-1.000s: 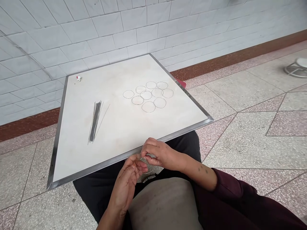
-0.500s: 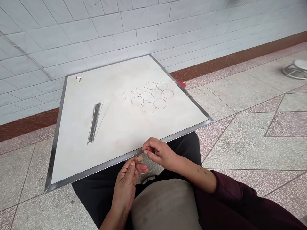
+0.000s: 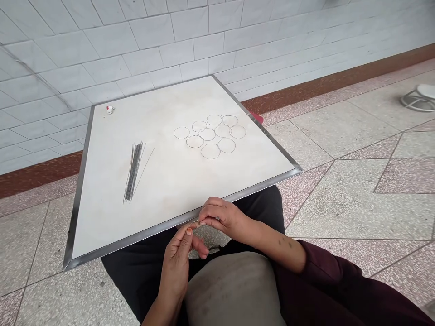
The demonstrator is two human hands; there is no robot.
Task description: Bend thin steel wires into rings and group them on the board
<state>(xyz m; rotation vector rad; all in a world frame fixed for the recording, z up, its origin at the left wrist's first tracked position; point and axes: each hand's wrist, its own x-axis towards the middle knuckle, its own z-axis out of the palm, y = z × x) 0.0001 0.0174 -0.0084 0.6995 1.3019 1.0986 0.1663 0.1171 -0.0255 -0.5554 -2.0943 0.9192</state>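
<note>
Between my hands, just off the table's near edge, a thin wire (image 3: 216, 236) curves in a loop. My left hand (image 3: 181, 246) pinches it between thumb and fingers, with the lower fingers partly stretched out. My right hand (image 3: 222, 216) is closed on the wire close beside the left fingertips. Where the wire's ends lie within the fingers is too small to make out. Several wire rings (image 3: 210, 151) lie grouped on the white table (image 3: 163, 181), some overlapping. To their left is a bundle of straight dark wires (image 3: 133, 172), with one wire lying apart at an angle.
A small white and red object (image 3: 110, 109) sits at the table's far left corner. A metal trim (image 3: 136, 242) edges the table, and a tiled wall (image 3: 149, 40) stands behind it. A white stool (image 3: 419, 97) is on the floor far right.
My right hand has moved slightly left and down, bringing its fingertips up to the left hand's. The wire's loop now looks rounder. The rings and bundle on the table stay put.
</note>
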